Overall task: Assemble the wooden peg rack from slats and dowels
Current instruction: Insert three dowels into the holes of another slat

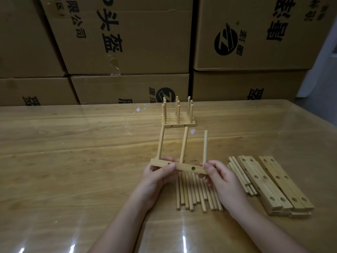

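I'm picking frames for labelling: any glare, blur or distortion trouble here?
Head view: glare streaks on the glossy table near the bottom edge; wide-angle lens tilts the cardboard boxes; lighting dim; the slat between left hand and right hand is sharp, holes visible.

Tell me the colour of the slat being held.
The slat is pale tan bare wood; head view.
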